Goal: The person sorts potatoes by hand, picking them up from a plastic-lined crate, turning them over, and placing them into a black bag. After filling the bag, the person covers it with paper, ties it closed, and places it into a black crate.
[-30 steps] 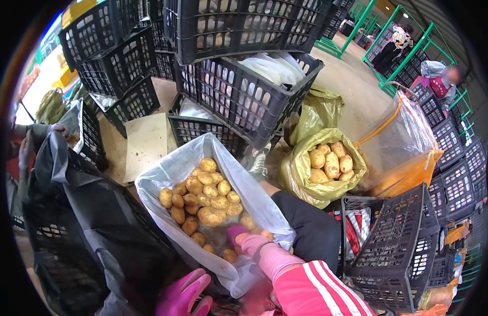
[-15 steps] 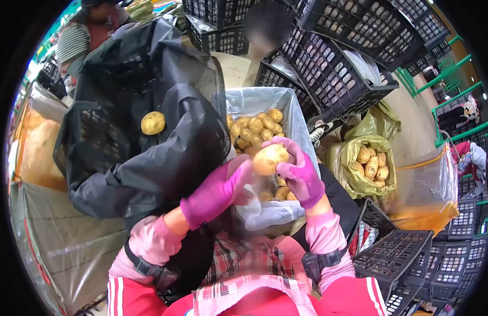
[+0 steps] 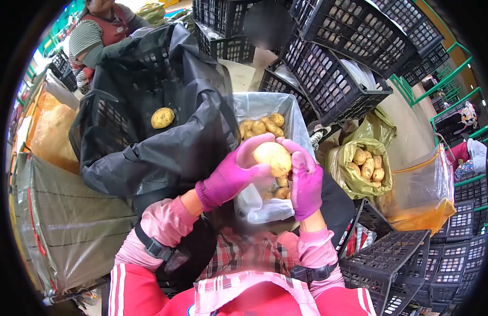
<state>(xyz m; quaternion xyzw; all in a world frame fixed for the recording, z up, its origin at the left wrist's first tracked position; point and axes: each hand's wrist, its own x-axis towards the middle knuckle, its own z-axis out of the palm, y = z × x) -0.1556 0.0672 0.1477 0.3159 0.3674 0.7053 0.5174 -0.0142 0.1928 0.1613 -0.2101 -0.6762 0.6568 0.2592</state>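
A large pale potato point(image 3: 273, 158) is held up between my two gloved hands. My left hand point(image 3: 238, 168), in a purple-pink knit glove, curls its fingers over the potato's top left side, thumb along the bottom. On the opposite side my right hand point(image 3: 305, 179), gloved alike, closes against the potato's right edge. Below and behind them stands a crate lined with clear plastic point(image 3: 300, 116), holding several potatoes point(image 3: 261, 125), partly hidden by my hands. To the left, a crate lined with black fabric point(image 3: 149, 158) has a single potato point(image 3: 163, 118) inside.
A yellow-green bag of potatoes point(image 3: 367, 167) stands at the right. Black plastic crates point(image 3: 333, 84) are stacked at the back, with more crates point(image 3: 389, 263) at lower right. A person in a striped sleeve point(image 3: 87, 36) is at the upper left. A tarp-covered stack point(image 3: 70, 226) sits at far left.
My left hand has come up and right onto the potato, which my right hand alone held before. The potato has turned and moved slightly right. The camera view has shifted a little.
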